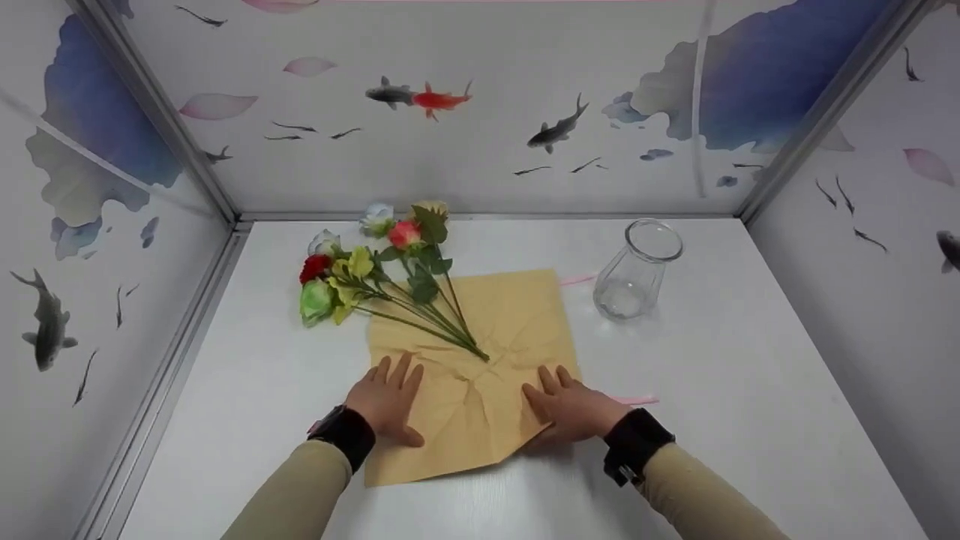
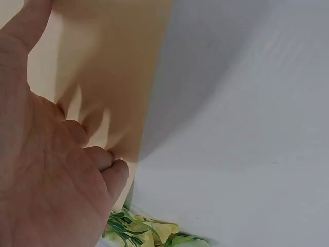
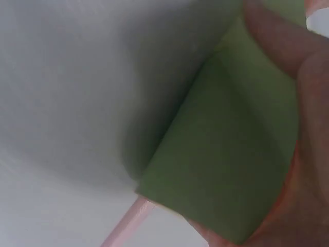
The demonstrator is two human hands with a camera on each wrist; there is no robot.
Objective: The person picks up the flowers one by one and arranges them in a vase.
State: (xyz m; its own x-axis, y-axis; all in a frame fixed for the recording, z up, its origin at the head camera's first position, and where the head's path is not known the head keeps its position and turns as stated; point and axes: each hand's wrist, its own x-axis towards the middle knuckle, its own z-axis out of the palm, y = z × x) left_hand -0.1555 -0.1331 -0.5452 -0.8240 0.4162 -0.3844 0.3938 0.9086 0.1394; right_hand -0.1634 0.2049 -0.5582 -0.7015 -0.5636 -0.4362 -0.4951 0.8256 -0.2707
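Observation:
A crinkled sheet of brown wrapping paper (image 1: 465,427) lies on the table. My left hand (image 1: 386,401) rests on its left side, fingers spread; the left wrist view shows the palm and fingertips on the paper. At the lower right edge my right hand (image 1: 574,411) grips the paper, fingers on top and thumb by the underside. There the corner lifts and curls, its underside (image 3: 216,154) facing the right wrist camera. A bunch of flowers (image 1: 424,289) in red, green, yellow and white lies across the paper's upper left, stem ends near its middle.
A clear glass vase (image 1: 630,281) stands to the right behind the paper. Pink ribbon ends (image 1: 634,400) stick out from the paper's right side. Patterned panels (image 1: 480,172) wall the white table (image 1: 750,375) at the back and both sides.

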